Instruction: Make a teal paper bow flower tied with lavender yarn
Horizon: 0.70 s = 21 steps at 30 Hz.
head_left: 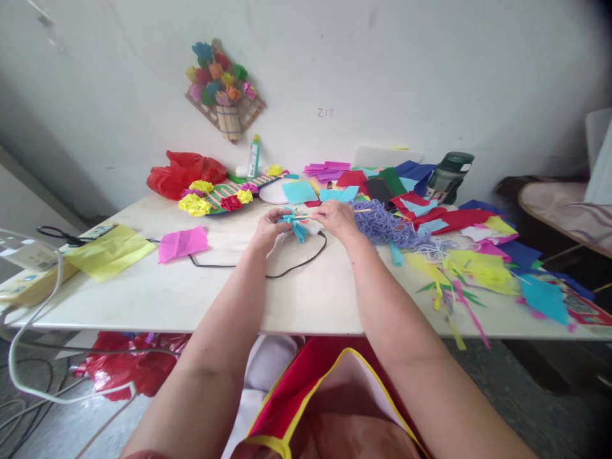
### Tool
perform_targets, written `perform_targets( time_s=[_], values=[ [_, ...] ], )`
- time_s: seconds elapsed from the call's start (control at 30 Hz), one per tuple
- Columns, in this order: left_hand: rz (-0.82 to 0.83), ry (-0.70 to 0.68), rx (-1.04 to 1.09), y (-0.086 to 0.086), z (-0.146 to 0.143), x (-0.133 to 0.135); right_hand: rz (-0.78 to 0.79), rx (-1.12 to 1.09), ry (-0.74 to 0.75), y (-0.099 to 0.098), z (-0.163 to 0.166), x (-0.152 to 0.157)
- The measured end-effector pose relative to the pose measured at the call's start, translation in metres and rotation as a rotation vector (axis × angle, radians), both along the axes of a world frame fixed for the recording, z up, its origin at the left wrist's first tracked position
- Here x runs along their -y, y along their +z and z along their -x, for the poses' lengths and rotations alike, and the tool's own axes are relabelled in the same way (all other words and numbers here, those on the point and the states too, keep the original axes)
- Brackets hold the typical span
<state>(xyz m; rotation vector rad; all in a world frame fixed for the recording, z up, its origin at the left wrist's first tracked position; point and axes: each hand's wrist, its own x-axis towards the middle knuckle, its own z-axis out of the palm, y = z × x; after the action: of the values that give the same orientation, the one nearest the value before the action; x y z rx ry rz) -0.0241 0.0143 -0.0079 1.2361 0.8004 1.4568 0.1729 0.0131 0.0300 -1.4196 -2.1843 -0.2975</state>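
Observation:
Above the middle of the table, my left hand (270,229) pinches a gathered piece of light-blue crepe paper (299,232), its loose end hanging below the fingers. My right hand (336,218) is closed on a thin wooden stick (363,210), which sticks out past the knuckles on the right. The stick's other end reaches left to the blue paper. Whether the paper is fixed to the stick is too small to make out. Flat light-blue paper sheets (299,192) lie just beyond the hands, and a heap of purple yarn (382,223) is beside my right hand.
A black cable (301,262) curves across the table below the hands. Pink paper (183,244), yellow paper (115,251) and scissors (62,235) lie left. Paper flowers (195,204) and a glue tube (254,156) stand behind. Right are coloured paper scraps (478,271) and a dark bottle (449,178).

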Motion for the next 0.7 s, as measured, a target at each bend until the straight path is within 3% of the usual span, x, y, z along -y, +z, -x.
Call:
perform_targets(
  time_s=[0.7],
  values=[
    [-0.006,0.037,0.018,0.0,-0.0001,-0.0009,-0.016,-0.011,-0.003,0.0019,0.0056,0.0047]
  ],
)
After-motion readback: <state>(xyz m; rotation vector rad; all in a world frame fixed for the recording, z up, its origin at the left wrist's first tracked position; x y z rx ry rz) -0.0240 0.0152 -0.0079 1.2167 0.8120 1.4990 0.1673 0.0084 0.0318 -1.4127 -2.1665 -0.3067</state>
